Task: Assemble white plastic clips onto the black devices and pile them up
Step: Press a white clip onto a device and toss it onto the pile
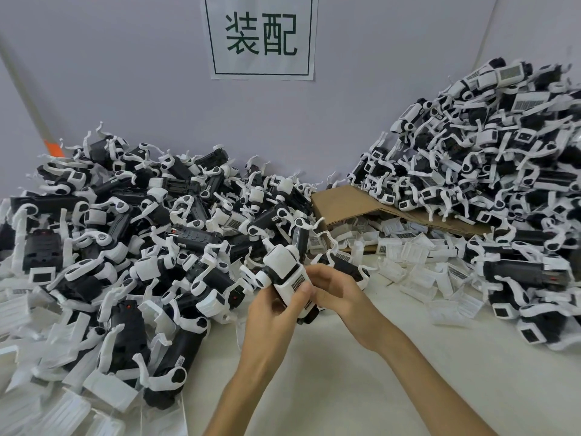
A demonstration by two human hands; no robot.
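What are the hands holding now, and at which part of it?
Both hold one device fitted with white plastic. The left hand wraps its lower end, thumb on the grille face; the right hand grips the same end from the right.

Soft even light, faint shadows, wide-angle bending at edges

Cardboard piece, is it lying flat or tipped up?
Tipped up: the cardboard slants, its near edge raised over loose white clips.
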